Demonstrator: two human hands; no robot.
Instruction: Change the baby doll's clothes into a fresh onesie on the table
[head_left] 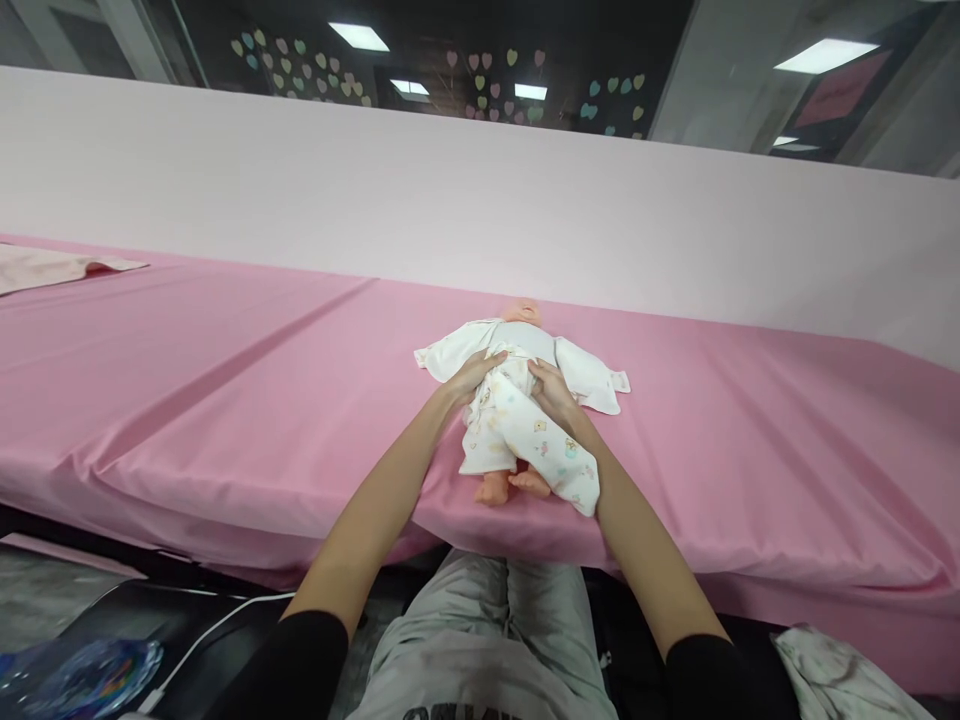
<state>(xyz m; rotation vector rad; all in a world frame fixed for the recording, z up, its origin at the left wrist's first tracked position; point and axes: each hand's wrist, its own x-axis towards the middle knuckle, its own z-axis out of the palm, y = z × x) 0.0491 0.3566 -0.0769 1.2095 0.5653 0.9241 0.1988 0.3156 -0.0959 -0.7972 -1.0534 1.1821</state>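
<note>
A baby doll (523, 312) lies on its back on the pink sheet (225, 400), head away from me, bare feet (510, 487) toward me. It wears a white top (592, 375) with sleeves spread out and patterned white trousers (517, 430). My left hand (474, 374) grips the trousers' waistband on the doll's left side. My right hand (550, 387) pinches the waistband on the other side. Both hands have fingers curled into the cloth at the doll's waist.
A pale pink upright panel (450, 190) runs behind the bed. A folded pinkish cloth (52, 266) lies far left on the sheet. A crumpled white garment (832, 675) sits at lower right. A dark bag with a white cable (187, 640) is at lower left.
</note>
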